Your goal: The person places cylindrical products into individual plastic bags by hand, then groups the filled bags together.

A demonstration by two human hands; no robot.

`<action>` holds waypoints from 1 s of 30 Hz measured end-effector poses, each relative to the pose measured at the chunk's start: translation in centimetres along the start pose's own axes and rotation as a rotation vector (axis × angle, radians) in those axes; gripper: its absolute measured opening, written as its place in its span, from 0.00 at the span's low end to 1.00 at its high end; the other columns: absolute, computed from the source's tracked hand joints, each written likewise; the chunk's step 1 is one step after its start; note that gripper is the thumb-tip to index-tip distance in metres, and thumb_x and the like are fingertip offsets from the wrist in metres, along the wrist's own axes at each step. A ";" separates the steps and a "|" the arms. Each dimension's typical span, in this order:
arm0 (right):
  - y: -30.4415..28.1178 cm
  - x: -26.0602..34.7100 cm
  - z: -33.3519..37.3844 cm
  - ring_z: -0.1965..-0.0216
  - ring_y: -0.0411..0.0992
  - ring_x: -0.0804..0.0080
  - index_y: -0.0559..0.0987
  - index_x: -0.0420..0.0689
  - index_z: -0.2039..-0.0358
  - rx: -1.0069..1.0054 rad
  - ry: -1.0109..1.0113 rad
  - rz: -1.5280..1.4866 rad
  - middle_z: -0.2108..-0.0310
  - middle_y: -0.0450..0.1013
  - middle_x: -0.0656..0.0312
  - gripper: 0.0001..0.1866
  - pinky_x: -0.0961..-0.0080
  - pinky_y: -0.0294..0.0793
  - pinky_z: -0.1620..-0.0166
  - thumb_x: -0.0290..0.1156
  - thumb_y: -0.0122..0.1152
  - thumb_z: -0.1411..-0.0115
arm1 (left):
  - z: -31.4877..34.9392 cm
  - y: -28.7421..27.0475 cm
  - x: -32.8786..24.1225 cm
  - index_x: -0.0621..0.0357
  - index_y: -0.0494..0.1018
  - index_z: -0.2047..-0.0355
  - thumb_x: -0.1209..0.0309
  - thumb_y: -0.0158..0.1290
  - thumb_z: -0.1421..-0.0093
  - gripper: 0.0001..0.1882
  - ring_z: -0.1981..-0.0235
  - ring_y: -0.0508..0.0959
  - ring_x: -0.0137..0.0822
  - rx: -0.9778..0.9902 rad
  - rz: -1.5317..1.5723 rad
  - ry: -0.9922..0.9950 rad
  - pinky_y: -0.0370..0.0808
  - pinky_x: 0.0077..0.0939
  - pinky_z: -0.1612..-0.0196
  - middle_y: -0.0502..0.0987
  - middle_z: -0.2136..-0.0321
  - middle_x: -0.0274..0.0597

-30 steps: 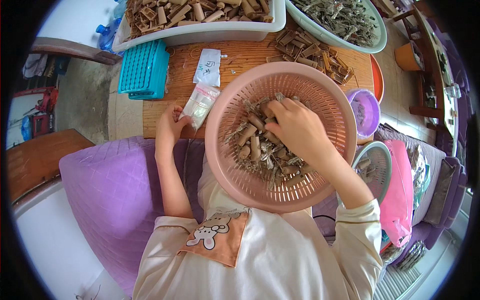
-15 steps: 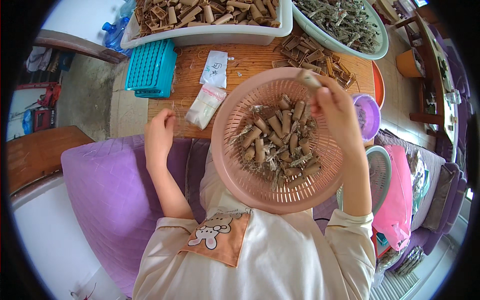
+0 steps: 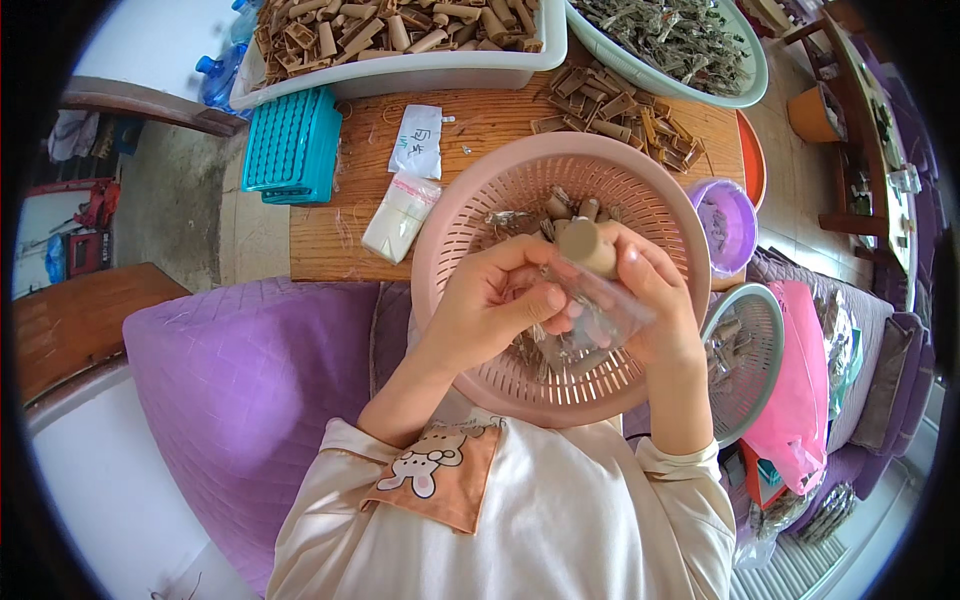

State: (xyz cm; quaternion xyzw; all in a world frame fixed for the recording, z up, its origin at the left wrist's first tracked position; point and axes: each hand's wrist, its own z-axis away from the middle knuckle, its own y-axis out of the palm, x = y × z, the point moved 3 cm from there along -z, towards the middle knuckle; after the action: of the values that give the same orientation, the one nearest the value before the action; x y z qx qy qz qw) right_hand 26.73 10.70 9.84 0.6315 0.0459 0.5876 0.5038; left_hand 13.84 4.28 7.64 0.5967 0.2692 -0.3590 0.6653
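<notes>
Over a pink slotted basket (image 3: 447, 215) on my lap, my two hands work close together. My left hand (image 3: 500, 300) pinches a small clear plastic bag (image 3: 603, 312), which spans toward the right palm. In my right hand (image 3: 650, 285), a short brown cylinder (image 3: 587, 248) is gripped between thumb and fingers, its round end facing up. The cylinder is just beside the bag's upper edge; whether it is partly inside cannot be told. Loose brown cylinders (image 3: 558, 208) and dry grey-brown scraps lie in the basket, partly hidden beneath my hands.
A white tub (image 3: 420, 72) of brown pieces and a pale green basket (image 3: 752, 95) of dry scraps stand at the back. Nearby are a teal crate (image 3: 290, 150), a packet of clear bags (image 3: 400, 218), a purple bowl (image 3: 740, 230) and a grey-green basket (image 3: 765, 400).
My left hand has moved right from beside the table edge to over the basket and now holds a clear bag. My right hand has lowered the cylinder toward it.
</notes>
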 end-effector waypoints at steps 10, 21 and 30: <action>-0.8 -0.6 -0.3 0.75 0.67 0.85 0.71 0.35 0.57 -0.324 0.094 0.441 0.70 0.71 0.63 0.14 0.90 0.68 0.73 0.25 0.51 0.44 | 0.3 -0.6 -1.2 0.64 0.67 0.63 0.75 0.52 0.46 0.11 0.74 0.75 0.23 -0.175 -0.572 0.265 0.73 0.13 0.70 0.76 0.75 0.40; 0.5 4.6 2.4 0.73 0.66 0.84 0.71 0.34 0.60 -0.540 -0.543 0.552 0.68 0.69 0.63 0.13 0.90 0.67 0.72 0.22 0.55 0.48 | 0.6 -1.0 -2.7 0.61 0.67 0.58 0.77 0.57 0.52 0.19 0.76 0.75 0.22 -0.363 -0.708 0.310 0.72 0.13 0.71 0.77 0.76 0.40; 2.0 4.9 1.2 0.74 0.66 0.85 0.73 0.35 0.69 -0.571 -0.329 0.827 0.76 0.70 0.65 0.09 0.89 0.66 0.72 0.18 0.59 0.53 | 0.5 0.3 -3.4 0.58 0.69 0.60 0.77 0.58 0.54 0.19 0.74 0.77 0.26 -0.305 -0.925 0.391 0.73 0.17 0.71 0.77 0.76 0.42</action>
State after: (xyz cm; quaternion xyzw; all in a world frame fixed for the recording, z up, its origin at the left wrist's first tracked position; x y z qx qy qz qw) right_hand 28.06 12.21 14.83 0.5183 -0.4488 0.6195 0.3824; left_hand 11.96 4.32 10.58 0.3678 0.6728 -0.4540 0.4539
